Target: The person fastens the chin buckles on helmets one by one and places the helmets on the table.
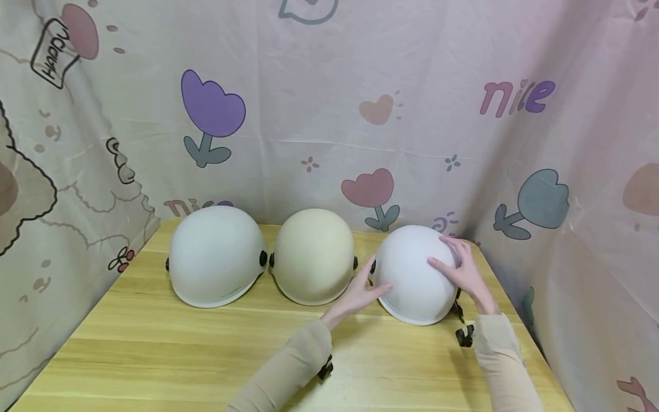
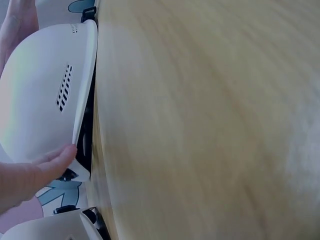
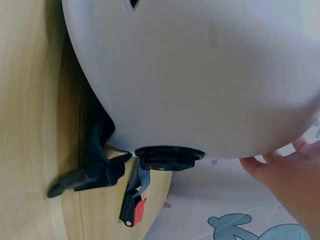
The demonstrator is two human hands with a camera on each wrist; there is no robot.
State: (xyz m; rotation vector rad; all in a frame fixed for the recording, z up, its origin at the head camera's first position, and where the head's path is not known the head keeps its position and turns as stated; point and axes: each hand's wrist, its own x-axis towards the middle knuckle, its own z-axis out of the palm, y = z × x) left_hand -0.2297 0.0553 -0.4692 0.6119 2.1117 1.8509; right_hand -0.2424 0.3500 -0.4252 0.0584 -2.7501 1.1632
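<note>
On the right part of the table stands a white helmet [image 1: 412,274] with a smooth round shell, black side fittings and vent holes that show in the left wrist view. My left hand [image 1: 362,290] is at its left side, the thumb on the shell low at the front and the fingers reaching along the side. In the left wrist view that thumb [image 2: 62,160] lies at the rim. My right hand [image 1: 465,270] touches the upper right of the shell with fingers and thumb spread. Below the right side hangs a strap with a black and red buckle [image 3: 134,207].
A cream helmet [image 1: 313,257] stands in the middle, close to my left hand, and a larger off-white helmet [image 1: 216,257] is at the left. All sit on a wooden table [image 1: 154,355]. A printed curtain [image 1: 309,103] rises behind and at both sides.
</note>
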